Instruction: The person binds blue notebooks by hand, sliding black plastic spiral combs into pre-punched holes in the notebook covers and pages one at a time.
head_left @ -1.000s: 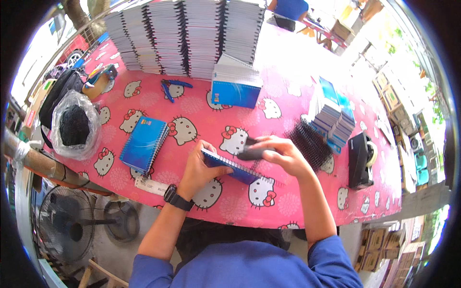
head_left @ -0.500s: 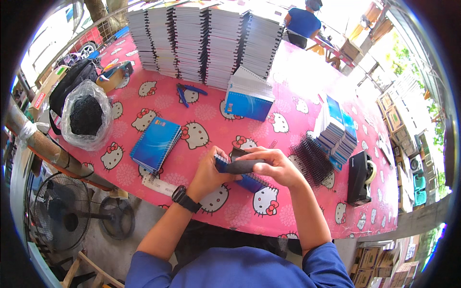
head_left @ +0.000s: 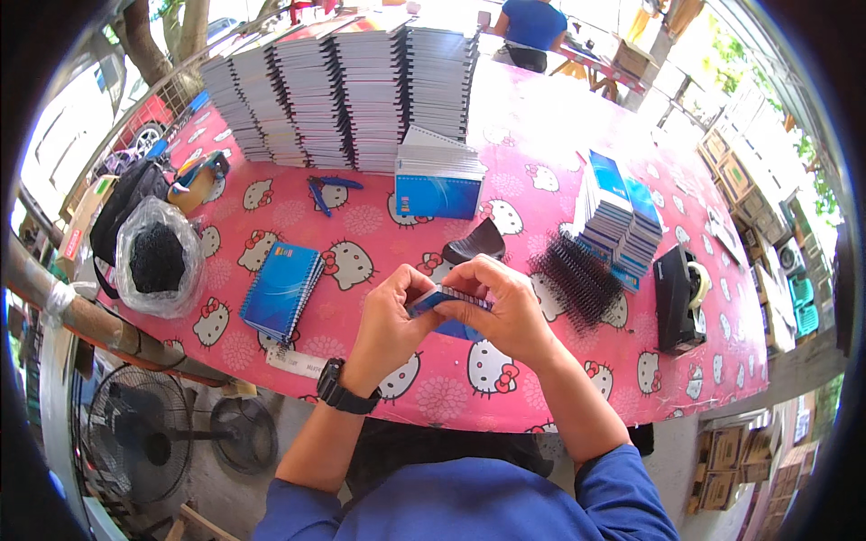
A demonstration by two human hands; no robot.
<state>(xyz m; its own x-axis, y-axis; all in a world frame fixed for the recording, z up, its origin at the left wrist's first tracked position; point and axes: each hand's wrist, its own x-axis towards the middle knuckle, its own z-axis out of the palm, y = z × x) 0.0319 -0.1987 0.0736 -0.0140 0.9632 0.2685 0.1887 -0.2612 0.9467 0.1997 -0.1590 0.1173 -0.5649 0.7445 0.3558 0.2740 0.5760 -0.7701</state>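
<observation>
A small blue notebook [head_left: 462, 327] is pinched between my two hands above the near part of the table, its holed edge upward. My left hand [head_left: 397, 311], with a black watch on the wrist, grips its left end. My right hand [head_left: 496, 302] closes on its right part, fingers over the top edge. Just beyond my fingers lies a dark, curved, smooth object [head_left: 475, 245] whose kind I cannot make out. To the right is a heap of black spiral binding coils [head_left: 577, 279]. Left of my hands sits a small pile of blue spiral notebooks [head_left: 281, 287].
Tall stacks of bound notebooks [head_left: 370, 99] stand at the back, with a blue-covered bundle [head_left: 438, 196] before them. Blue pliers [head_left: 322, 194], a plastic bag of black coils [head_left: 158, 261], more notebooks [head_left: 622, 216] and a tape dispenser [head_left: 677, 298] surround the work area.
My right hand has let go of the dark curved object, which now lies on the table beyond. Both hands now grip the notebook; the view has shifted slightly.
</observation>
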